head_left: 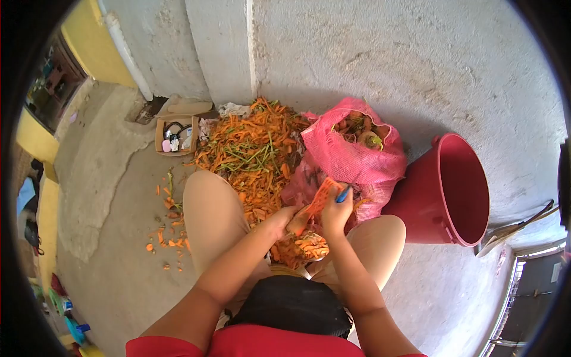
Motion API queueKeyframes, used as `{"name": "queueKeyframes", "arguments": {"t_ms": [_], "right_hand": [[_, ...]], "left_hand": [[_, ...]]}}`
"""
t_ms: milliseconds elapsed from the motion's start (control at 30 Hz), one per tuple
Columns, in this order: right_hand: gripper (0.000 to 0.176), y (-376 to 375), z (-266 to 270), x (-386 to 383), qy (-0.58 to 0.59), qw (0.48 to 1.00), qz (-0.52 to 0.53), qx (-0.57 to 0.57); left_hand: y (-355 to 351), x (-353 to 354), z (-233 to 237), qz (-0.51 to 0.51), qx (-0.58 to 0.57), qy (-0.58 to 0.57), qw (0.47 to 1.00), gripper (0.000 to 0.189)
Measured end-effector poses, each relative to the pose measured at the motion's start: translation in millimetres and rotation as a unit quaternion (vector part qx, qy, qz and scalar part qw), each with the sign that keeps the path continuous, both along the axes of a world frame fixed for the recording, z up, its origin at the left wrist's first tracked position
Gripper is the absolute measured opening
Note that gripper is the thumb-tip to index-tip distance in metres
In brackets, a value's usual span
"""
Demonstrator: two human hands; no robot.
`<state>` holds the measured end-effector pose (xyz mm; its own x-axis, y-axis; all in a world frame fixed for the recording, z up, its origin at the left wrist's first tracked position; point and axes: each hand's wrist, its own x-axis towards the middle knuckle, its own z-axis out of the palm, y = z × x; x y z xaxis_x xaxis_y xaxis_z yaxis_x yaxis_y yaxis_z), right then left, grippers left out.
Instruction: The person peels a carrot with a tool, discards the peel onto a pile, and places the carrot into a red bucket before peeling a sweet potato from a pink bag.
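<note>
My left hand (282, 222) is closed around the lower end of a carrot (299, 222), low between my knees. Brownish skin shows at that end, while bright orange shows further up. In my right hand (336, 213), fingers wrapped, is a small tool with a blue handle (342, 193); its working end is hidden against the orange part. Under both hands lies a heap of carrot peelings (310, 247). A pink mesh sack (351, 157) of unpeeled carrots stands just beyond my right hand, its mouth rolled open.
A large pile of orange peelings and green stalks (250, 149) spreads against the wall. Left of it sits an open cardboard box (176, 135) with small items. A dark red bucket (416, 190) leans at the right, near a dustpan-like object (499, 235). Scraps (172, 243) litter the floor.
</note>
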<state>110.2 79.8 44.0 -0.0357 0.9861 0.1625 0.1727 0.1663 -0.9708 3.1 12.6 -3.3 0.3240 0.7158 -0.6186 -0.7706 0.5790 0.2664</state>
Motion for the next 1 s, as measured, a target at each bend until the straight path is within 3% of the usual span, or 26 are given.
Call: {"name": "queueKeyframes", "arguments": {"t_ms": [133,333,467,533,667,767,833,933,1000], "right_hand": [[0.012,-20.6,6.2,-8.9,-0.038,0.999,0.014,-0.015],[0.010,-18.3,1.8,-7.7,0.020,0.998,0.012,-0.063],[0.012,-19.1,0.4,-8.2,-0.050,0.995,0.027,-0.085],[0.014,-16.3,4.4,-7.8,-0.105,0.993,0.017,-0.054],[0.018,-12.8,-2.4,-5.8,-0.158,0.987,-0.006,-0.024],[0.020,31.9,-37.4,11.9,-0.146,0.976,-0.120,0.107],[0.020,61.8,-30.9,33.2,-0.183,0.961,-0.207,-0.032],[0.019,78.2,-32.9,45.3,-0.159,0.954,-0.248,-0.056],[0.018,63.3,-28.4,35.2,-0.121,0.978,-0.167,-0.017]], "left_hand": [[-1.6,6.0,5.4,0.049,-0.003,-0.048,0.998,0.026],[-2.3,8.1,6.2,0.052,-0.013,-0.044,0.998,0.023],[-3.3,8.5,14.8,0.046,-0.050,-0.003,0.998,0.023],[-2.8,8.7,28.4,0.042,-0.089,0.042,0.994,0.023],[-2.1,7.8,16.6,-0.007,-0.023,0.058,0.998,0.028],[-3.9,9.5,7.0,-0.052,0.031,0.048,0.997,0.032],[-8.1,7.4,26.3,-0.088,0.072,0.023,0.993,0.035],[-4.1,8.1,26.4,-0.054,0.030,0.039,0.997,0.039],[-0.4,7.2,16.3,-0.009,-0.019,0.070,0.997,0.038]]}}
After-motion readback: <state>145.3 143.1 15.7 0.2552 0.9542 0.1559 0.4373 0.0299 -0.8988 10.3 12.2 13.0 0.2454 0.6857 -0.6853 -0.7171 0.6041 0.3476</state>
